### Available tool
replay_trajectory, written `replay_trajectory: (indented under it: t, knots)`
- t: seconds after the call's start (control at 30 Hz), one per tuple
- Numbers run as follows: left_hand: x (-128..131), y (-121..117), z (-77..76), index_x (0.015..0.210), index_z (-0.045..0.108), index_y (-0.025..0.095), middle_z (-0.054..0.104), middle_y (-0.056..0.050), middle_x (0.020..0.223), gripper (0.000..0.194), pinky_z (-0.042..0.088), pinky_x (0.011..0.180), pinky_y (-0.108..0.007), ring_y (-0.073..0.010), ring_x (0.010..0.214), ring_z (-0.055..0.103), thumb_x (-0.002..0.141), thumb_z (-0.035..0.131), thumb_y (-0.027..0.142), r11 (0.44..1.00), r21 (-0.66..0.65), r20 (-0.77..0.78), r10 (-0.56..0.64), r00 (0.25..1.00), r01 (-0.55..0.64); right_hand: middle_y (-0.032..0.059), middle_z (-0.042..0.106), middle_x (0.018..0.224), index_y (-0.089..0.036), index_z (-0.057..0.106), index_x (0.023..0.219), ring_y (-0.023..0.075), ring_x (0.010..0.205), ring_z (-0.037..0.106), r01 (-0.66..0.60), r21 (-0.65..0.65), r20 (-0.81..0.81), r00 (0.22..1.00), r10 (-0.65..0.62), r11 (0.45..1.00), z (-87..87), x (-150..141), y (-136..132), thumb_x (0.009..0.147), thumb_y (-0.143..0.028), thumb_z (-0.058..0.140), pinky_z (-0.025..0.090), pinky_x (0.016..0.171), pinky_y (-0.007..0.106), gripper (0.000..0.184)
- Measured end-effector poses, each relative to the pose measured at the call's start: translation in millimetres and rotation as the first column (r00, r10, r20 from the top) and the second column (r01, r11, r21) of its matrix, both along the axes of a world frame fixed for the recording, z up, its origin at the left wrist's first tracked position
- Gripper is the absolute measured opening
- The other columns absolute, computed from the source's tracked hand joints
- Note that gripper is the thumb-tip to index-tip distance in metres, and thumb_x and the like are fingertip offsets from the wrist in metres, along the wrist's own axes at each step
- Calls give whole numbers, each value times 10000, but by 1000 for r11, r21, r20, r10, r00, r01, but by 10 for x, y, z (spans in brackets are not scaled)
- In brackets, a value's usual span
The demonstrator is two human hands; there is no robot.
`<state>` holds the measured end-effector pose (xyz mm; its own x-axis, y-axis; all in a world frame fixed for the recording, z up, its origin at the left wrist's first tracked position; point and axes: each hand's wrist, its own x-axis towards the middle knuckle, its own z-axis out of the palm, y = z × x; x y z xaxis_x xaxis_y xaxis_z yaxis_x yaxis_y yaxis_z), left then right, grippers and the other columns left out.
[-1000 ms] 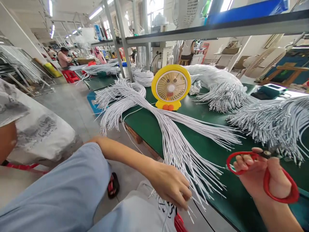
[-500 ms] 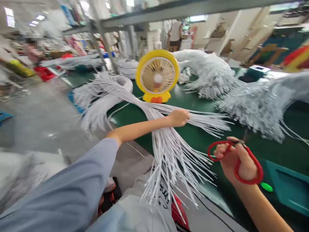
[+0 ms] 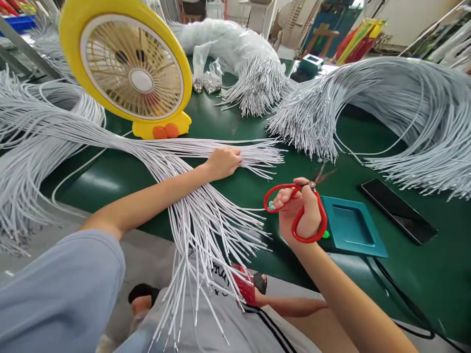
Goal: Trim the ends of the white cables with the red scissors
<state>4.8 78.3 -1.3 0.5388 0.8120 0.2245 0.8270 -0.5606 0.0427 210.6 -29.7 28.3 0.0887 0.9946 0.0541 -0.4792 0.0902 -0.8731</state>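
Observation:
My left hand is closed in a fist around a bunch of white cords, whose cut ends fan out to the right. The same long bundle splits here, and many loose cords spill under my left forearm, over the table edge and down to my lap. Scissors with red handles are in my right hand, their blades pointing away and apart. One cord runs to the fingers of that hand; whether they pinch it I cannot tell.
A yellow fan stands behind the bundle on the green table. Thick coils of grey-white cord lie at the right and back. Near my right hand are a teal tray and a black phone. Small plastic bags sit behind.
The view has swung right and closer to the table, so the fan appears larger and farther left. My left hand keeps its hold on the cords, my right on the scissors.

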Motion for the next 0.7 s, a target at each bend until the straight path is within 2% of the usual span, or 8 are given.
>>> replay_trajectory:
  t: [0.1,0.17,0.27,0.33,0.43,0.53,0.63,0.7]
  knots:
    - [21,13,-25,827,671,143,635,-89,947,251,382,654,-314,-230,906,585,900,447,230,998,-3,-11,-62,998,62,-65,550,525,-226,539,890,96,455,516,7,18,30,1000,-8,1000,-5,-6,10,786,-443,579,434,455,219,244]
    - [25,25,-42,821,662,135,633,-92,922,223,381,661,-311,-228,900,580,883,457,199,998,23,31,-62,998,62,-63,554,525,-220,537,886,96,452,517,22,30,35,999,-23,999,-9,-14,19,790,-433,572,437,455,220,236]
    - [9,50,-56,786,637,131,623,-75,859,145,392,680,-293,-207,845,574,838,528,209,997,72,225,-49,973,33,-57,553,521,-214,544,875,94,447,507,75,52,37,996,-77,996,-12,-22,38,796,-404,556,429,452,218,206]
    - [-2,57,-43,778,623,123,606,-52,783,147,396,664,-271,-166,737,552,838,539,228,997,62,390,-63,919,42,-55,545,518,-217,553,862,93,448,499,123,89,42,991,-127,988,-9,-22,53,796,-387,550,417,448,217,183]
    - [15,-6,27,791,629,116,555,-13,657,233,385,604,-235,-110,593,478,888,487,273,982,38,548,-173,819,182,-57,528,515,-232,563,842,98,453,490,222,159,59,971,-233,962,3,-19,68,793,-377,549,404,441,224,154]
    - [80,-197,113,752,650,127,542,-16,634,296,391,584,-224,-101,580,484,904,469,305,925,51,582,-333,741,376,-55,530,521,-236,559,845,104,451,487,290,209,107,942,-317,934,1,-22,79,802,-388,532,403,436,237,160]
    - [163,-448,141,785,686,147,565,-43,687,274,410,562,-225,-110,601,520,898,489,301,851,62,596,-451,664,522,-54,544,529,-224,546,862,101,444,494,288,229,139,936,-324,930,-32,-30,90,824,-392,512,412,440,236,175]
    - [208,-588,130,822,700,150,568,-56,717,252,415,547,-222,-109,608,526,895,498,281,811,103,611,-509,606,576,-58,549,535,-220,543,872,96,449,504,272,232,154,938,-311,934,-59,-35,94,833,-373,509,425,453,230,161]
